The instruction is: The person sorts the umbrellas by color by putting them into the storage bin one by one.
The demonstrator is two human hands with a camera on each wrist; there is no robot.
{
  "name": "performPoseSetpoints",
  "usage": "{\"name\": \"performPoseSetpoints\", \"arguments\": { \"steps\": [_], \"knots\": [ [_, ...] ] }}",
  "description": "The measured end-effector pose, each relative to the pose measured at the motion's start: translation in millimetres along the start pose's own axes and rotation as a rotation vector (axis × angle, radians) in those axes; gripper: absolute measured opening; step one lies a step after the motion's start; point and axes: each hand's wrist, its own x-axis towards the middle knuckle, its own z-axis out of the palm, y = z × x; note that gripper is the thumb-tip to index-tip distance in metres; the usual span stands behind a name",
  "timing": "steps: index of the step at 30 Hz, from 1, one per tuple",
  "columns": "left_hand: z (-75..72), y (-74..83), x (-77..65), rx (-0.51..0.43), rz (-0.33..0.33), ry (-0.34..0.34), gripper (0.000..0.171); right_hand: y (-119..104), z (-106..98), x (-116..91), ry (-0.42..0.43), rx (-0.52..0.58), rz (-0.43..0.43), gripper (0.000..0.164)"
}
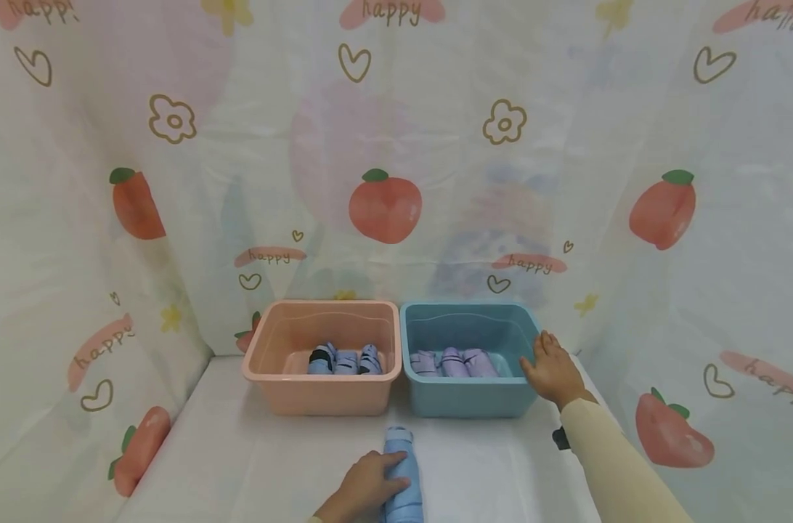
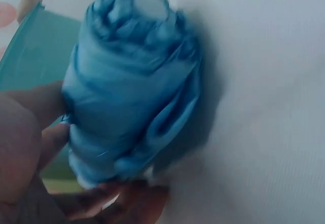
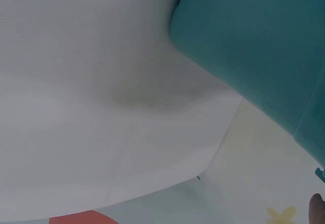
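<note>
A blue folded umbrella (image 1: 403,479), its fabric bunched round a pale end, lies on the white surface in front of the bins. My left hand (image 1: 367,483) grips its side; in the left wrist view the fingers (image 2: 48,102) lie along the rolled fabric (image 2: 127,87). At the right, my right hand (image 1: 553,369) rests at the rim of the blue bin (image 1: 471,399), its fingers fairly straight. Inside that bin lie several purple rolled bundles (image 1: 454,363). In the right wrist view only a fingertip (image 3: 316,209) shows, near the bin's outer wall (image 3: 254,36).
A pink bin (image 1: 324,398) stands to the left of the blue one, with several blue-and-black rolled bundles (image 1: 346,362) in it. Both stand at the back of the white table surface (image 1: 259,465), before a printed curtain (image 1: 383,131) that also hangs along the sides.
</note>
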Motion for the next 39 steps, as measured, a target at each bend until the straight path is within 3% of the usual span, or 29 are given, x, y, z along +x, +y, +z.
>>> {"name": "performPoseSetpoints", "arguments": {
  "steps": [7, 11, 16, 20, 27, 33, 39],
  "knots": [
    [19.5, 22.5, -3.4, -0.067, 0.023, 0.093, 0.049, -3, -3, -2, -0.008, 0.011, 0.021, 0.078],
    [23.4, 21.2, -5.8, -0.136, 0.043, 0.115, 0.048, -6, 0, -5, -0.023, 0.045, 0.035, 0.080],
    [13.0, 12.8, -9.7, -0.234, 0.079, 0.109, 0.048, -9, 2, -8, -0.022, 0.029, 0.031, 0.079],
    [-6.7, 10.8, -12.3, -0.209, 0.101, 0.115, 0.047, -10, -1, -6, -0.017, 0.016, 0.022, 0.077],
    [-56.7, 9.1, -29.3, 0.008, 0.247, 0.212, 0.049, -6, -4, -1, -0.015, 0.011, 0.037, 0.076],
    [-100.2, 9.9, -49.7, 0.011, 0.359, 0.341, 0.056, -3, -3, 1, -0.017, 0.005, 0.041, 0.077],
    [-136.2, 8.2, -64.3, 0.025, 0.413, 0.459, 0.063, -5, -2, 1, -0.022, 0.010, 0.038, 0.077]
  ]
}}
